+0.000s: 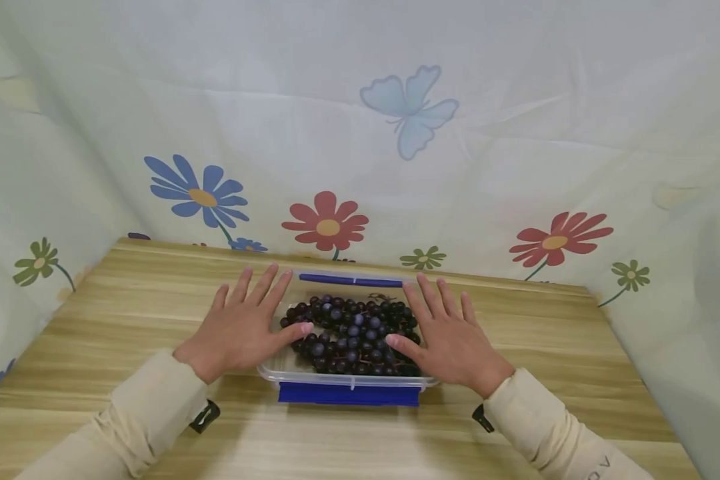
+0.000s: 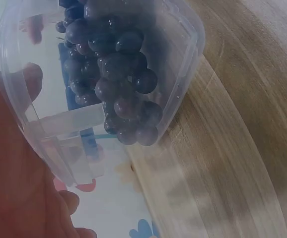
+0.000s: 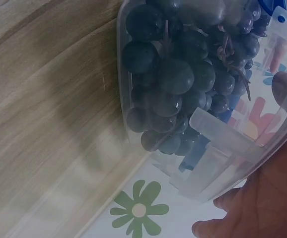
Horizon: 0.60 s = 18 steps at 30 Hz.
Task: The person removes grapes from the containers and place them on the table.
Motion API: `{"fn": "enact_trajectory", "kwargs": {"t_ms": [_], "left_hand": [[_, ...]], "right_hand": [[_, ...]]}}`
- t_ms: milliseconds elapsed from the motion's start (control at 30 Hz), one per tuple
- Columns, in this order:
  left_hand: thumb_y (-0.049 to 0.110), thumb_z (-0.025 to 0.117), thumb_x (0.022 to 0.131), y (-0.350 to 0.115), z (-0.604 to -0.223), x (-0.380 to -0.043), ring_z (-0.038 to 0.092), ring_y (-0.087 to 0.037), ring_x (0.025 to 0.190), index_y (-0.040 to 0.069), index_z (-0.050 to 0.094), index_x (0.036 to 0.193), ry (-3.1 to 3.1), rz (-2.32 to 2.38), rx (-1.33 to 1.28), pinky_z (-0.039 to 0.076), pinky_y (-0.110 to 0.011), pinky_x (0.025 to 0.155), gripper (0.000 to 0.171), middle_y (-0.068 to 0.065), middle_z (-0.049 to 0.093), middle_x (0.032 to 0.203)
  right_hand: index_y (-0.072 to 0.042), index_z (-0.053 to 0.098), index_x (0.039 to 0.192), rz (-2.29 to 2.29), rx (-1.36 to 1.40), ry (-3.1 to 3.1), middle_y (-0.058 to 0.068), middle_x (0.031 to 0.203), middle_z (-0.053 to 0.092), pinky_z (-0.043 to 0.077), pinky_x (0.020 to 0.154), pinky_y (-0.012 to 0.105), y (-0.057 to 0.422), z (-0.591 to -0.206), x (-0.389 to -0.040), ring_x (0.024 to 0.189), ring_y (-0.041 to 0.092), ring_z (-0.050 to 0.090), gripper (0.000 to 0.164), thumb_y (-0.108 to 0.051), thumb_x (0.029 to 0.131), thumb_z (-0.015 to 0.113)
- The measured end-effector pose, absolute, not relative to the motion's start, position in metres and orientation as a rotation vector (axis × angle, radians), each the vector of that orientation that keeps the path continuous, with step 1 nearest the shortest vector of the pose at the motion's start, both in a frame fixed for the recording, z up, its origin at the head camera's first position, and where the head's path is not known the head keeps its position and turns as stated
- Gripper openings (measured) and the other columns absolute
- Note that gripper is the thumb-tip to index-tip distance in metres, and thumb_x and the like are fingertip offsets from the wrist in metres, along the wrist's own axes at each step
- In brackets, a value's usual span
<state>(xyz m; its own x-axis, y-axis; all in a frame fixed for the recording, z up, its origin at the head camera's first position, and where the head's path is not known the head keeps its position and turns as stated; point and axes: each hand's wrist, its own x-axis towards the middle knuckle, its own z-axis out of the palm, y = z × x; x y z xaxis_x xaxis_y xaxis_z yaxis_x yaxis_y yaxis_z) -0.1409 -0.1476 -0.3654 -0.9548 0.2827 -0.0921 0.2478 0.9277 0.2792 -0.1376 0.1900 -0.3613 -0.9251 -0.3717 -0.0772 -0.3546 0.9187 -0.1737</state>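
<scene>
A clear plastic box (image 1: 274, 365) with blue flaps along its front and back stands on the wooden table. Bunches of dark purple grapes (image 1: 352, 340) fill much of it, with thin stems showing at the back. My left hand (image 1: 240, 333) lies along the box's left side, fingers straight and spread, thumb stretched over the box's edge. On the opposite side, my right hand (image 1: 453, 343) has the same spread pose, its thumb pointing inward above the grapes. Both wrist views show the box's clear side wall beside each palm. Whether a clear lid covers the box I cannot tell.
The wooden table (image 1: 156, 300) extends to both sides and in front of the box. Behind it and at both sides hangs a pale cloth (image 1: 264, 133) printed with flowers and a butterfly. Dark straps (image 1: 205, 417) show at the cuffs of the beige sleeves.
</scene>
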Motion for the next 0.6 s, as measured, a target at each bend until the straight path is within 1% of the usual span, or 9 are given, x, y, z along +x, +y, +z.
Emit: {"fn": "enact_trajectory", "kwargs": {"t_ms": [267,600], "left_hand": [[0.084,0.035,0.095,-0.1473,-0.3666,-0.1412,0.004,-0.053,0.160,0.019,0.011,0.169,2.967,0.401,0.398,0.006,-0.080,0.122,0.101,-0.012,0.008,0.178],[0.082,0.035,0.097,-0.1459,-0.3674,-0.1413,0.005,-0.054,0.160,0.018,0.012,0.169,2.974,0.416,0.402,0.006,-0.079,0.122,0.100,-0.014,0.009,0.177]], "right_hand": [[-0.021,0.011,0.169,-0.205,-0.593,2.986,0.010,0.178,0.003,0.007,0.127,0.072,0.1896,-0.3615,-0.1383,0.163,0.044,0.003,0.090,-0.071,0.102,0.044],[-0.021,0.013,0.169,-0.183,-0.636,2.986,0.012,0.178,0.005,0.010,0.127,0.071,0.1882,-0.3603,-0.1380,0.163,0.044,0.004,0.088,-0.069,0.102,0.044]]}}
